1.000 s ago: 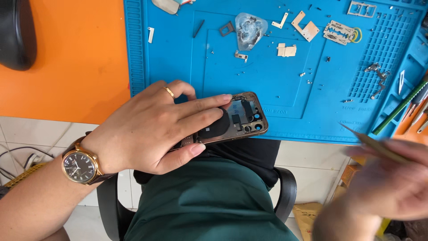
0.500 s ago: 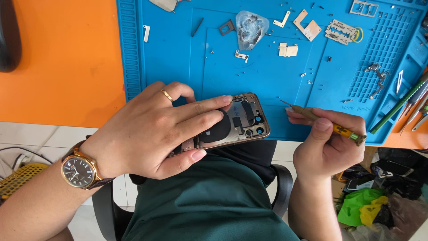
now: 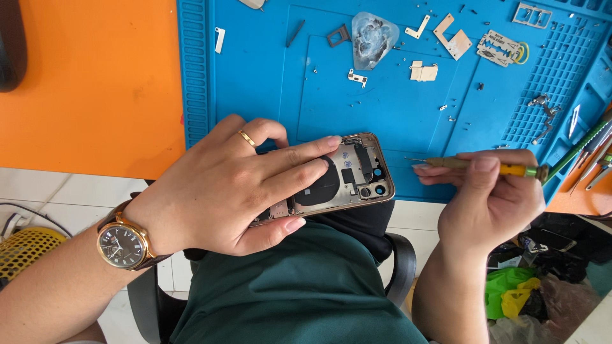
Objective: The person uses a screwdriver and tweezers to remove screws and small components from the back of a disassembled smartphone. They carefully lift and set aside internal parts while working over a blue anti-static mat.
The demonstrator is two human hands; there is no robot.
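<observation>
My left hand [image 3: 239, 185], with a gold ring and a wristwatch, lies flat over an opened phone housing [image 3: 357, 175] at the near edge of the blue work mat [image 3: 255, 83]. Its fingers cover the housing's left part; the camera holes and dark inner parts show at the right. My right hand [image 3: 491, 200] holds a thin yellow-handled screwdriver [image 3: 472, 165] level, its tip pointing left, just right of the housing and apart from it.
Small metal brackets, plates and screws lie scattered on the mat, with a clear pick-shaped piece [image 3: 373, 32] at the top. Tweezers and tools [image 3: 590, 150] rest at the right edge. An orange table [image 3: 89, 89] lies left; bags [image 3: 510, 293] sit on the floor.
My right hand has come up from the lower right with the screwdriver and brought its tip close to the housing's right end. My left hand has stayed on the housing.
</observation>
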